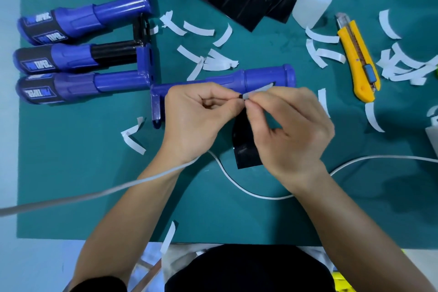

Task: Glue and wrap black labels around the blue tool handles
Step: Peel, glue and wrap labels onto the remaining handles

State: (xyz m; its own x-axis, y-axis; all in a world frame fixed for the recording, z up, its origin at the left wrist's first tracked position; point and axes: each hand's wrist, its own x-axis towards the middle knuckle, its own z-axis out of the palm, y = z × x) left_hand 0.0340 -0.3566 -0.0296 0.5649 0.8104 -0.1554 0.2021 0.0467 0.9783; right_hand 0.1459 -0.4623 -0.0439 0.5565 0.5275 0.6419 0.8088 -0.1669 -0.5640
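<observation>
Left hand (196, 114): thumb and forefinger pinched together on the top corner of the black label (246, 149). Right hand (291, 130): thumb and forefinger clamped on the white backing strip (262, 89) at that same corner, probably to split liner from adhesive, hence the tight two-handed pinch.

The label hung from the fingers toward 6 o'clock, just in front of the unwrapped blue handle (260, 76), which lay crosswise at centre, likely kept close for wrapping.

Three more handles (78, 57) lay at 9 to 10 o'clock; the middle shaft was wrapped black.

Glue bottle (312, 0) at 1 o'clock: translucent, fill level unreadable.

Utility knife (358, 59) at 2 o'clock. Backing scraps (199, 28) littered the green mat (71, 173).
</observation>
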